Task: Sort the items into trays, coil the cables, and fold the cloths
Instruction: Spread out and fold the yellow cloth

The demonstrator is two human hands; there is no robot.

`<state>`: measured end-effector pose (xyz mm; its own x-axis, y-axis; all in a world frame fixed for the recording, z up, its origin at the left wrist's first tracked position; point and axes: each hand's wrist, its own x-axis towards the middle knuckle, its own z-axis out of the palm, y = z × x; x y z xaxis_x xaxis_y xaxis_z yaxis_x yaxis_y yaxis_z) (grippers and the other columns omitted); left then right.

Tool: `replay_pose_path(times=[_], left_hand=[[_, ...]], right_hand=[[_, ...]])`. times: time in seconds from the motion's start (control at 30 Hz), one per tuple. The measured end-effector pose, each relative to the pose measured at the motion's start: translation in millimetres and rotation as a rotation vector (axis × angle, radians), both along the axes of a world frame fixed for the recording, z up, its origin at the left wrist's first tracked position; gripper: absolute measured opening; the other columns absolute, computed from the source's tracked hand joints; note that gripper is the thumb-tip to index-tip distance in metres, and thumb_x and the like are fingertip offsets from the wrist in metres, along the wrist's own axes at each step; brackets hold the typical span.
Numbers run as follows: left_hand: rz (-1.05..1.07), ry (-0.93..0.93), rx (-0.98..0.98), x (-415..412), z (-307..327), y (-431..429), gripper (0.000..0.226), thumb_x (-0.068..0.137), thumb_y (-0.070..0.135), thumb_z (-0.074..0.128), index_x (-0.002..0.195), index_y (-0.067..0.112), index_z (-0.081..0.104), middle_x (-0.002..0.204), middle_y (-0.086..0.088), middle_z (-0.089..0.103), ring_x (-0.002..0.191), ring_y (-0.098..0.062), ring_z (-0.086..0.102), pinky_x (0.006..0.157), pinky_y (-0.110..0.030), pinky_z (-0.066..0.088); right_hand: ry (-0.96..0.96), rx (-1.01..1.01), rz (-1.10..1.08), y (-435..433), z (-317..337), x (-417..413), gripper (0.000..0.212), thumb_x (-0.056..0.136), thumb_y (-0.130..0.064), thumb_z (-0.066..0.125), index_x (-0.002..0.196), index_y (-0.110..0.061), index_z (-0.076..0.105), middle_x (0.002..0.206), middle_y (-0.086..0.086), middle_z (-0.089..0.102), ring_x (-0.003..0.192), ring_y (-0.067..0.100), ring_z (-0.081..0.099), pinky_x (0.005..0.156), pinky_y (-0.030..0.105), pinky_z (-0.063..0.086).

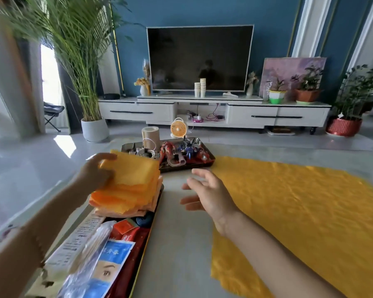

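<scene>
Two trays sit on the bench [181,244]: a far metal tray [211,157] of toys [190,149] and a near tray [142,250] of packets [108,261]. One stack of folded orange cloths [125,198] tops the near tray's far end. The left hand [95,175] curls its fingers [108,156] round the left edge of the top folded yellow cloth [134,168], whose far side tilts up. One large yellow cloth [299,211] lies spread flat, just right of the hovering right hand [209,194], fingers splayed, holding nothing.

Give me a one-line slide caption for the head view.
Left hand holds a folded cloth atop the stack; right hand hovers open beside the spread yellow cloth.
</scene>
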<state>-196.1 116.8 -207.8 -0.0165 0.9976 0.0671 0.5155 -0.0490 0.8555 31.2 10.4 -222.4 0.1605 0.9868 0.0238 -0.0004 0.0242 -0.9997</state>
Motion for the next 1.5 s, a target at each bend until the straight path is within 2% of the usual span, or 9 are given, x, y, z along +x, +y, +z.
replay_pose_path(times=[0.1,0.2,0.33,0.67,0.83,0.93,1.1,1.33,1.5], left_hand=[[0.041,0.661,0.199,4.6,-33.6,8.5,0.046,0.093,0.029,0.053,0.138,0.023,0.043,0.154,-0.014,0.02,0.14,-0.032,0.017,0.113,-0.047,0.015],[-0.052,0.758,0.423,19.6,-45.1,14.5,0.047,0.096,0.043,0.036,0.141,0.028,0.038,0.156,-0.004,0.017,0.145,-0.025,-0.001,0.115,-0.047,-0.001],[-0.17,0.994,0.222,37.9,-70.6,20.5,0.057,0.098,0.047,0.018,0.15,0.026,0.009,0.158,-0.002,0.0,0.145,-0.024,-0.007,0.117,-0.049,-0.003],[-0.166,0.972,0.122,38.1,-88.3,20.4,0.057,0.1,0.043,0.018,0.15,0.022,0.002,0.158,-0.004,-0.002,0.145,-0.021,-0.007,0.116,-0.045,-0.009],[0.057,0.248,0.445,42.0,-43.8,-8.7,0.037,0.097,0.023,0.044,0.131,0.009,0.046,0.127,-0.023,0.052,0.117,-0.041,0.047,0.104,-0.06,0.029],[-0.093,0.295,0.697,84.8,-27.2,-49.0,0.03,0.091,0.013,0.056,0.121,0.009,0.057,0.124,-0.015,0.058,0.116,-0.033,0.051,0.096,-0.041,0.038],[-0.86,0.378,0.426,177.7,-66.0,-129.7,0.041,0.085,0.042,0.061,0.123,0.027,0.057,0.134,0.012,0.05,0.131,-0.002,0.036,0.094,0.005,0.015],[-1.046,0.626,0.449,226.2,-134.2,-159.3,0.066,0.078,0.073,0.04,0.137,0.045,0.034,0.154,0.015,0.014,0.141,0.002,0.004,0.106,-0.01,-0.006],[-1.051,0.593,0.486,225.8,-137.5,-154.6,0.081,0.069,0.085,0.009,0.136,0.047,0.032,0.148,0.022,0.014,0.138,0.004,0.006,0.108,-0.011,-0.002]], right_hand=[[-0.065,-0.016,-0.026,-8.5,-19.0,11.2,0.027,0.095,-0.008,0.047,0.121,-0.016,0.047,0.085,0.004,0.065,0.053,0.012,0.061,0.053,0.022,0.051],[-0.103,-0.032,-0.073,-12.2,-27.5,31.1,0.027,0.095,-0.003,0.046,0.117,-0.017,0.05,0.082,0.006,0.067,0.053,0.012,0.061,0.051,0.021,0.05],[-0.126,-0.079,-0.097,-15.4,-38.3,47.0,0.026,0.094,-0.001,0.046,0.112,-0.018,0.052,0.081,0.006,0.068,0.057,0.014,0.063,0.052,0.021,0.05],[-0.112,-0.179,-0.133,-55.9,-66.7,81.8,0.024,0.093,0.0,0.046,0.107,-0.016,0.056,0.081,0.009,0.069,0.058,0.015,0.063,0.053,0.022,0.05],[-0.13,-0.2,-0.187,-80.5,-61.4,122.7,0.018,0.094,-0.004,0.05,0.104,-0.016,0.059,0.081,0.009,0.069,0.061,0.016,0.065,0.056,0.025,0.051],[-0.159,-0.216,-0.256,-105.1,-65.3,157.0,0.014,0.093,-0.005,0.054,0.101,-0.014,0.062,0.082,0.008,0.069,0.065,0.015,0.065,0.057,0.024,0.052],[-0.307,-0.219,-0.316,-143.2,-80.9,187.3,0.02,0.083,0.006,0.063,0.086,-0.014,0.064,0.083,0.004,0.066,0.076,0.012,0.059,0.063,0.012,0.044],[-0.737,-0.249,-0.072,-187.2,-93.0,212.1,0.024,0.079,-0.027,0.073,0.094,-0.039,0.058,0.117,-0.023,0.052,0.114,-0.007,0.046,0.095,0.009,0.031],[-1.018,-0.128,-0.076,-190.3,-102.3,208.8,0.031,0.08,-0.033,0.071,0.109,-0.027,0.062,0.122,-0.019,0.046,0.119,-0.002,0.04,0.097,0.005,0.024]])
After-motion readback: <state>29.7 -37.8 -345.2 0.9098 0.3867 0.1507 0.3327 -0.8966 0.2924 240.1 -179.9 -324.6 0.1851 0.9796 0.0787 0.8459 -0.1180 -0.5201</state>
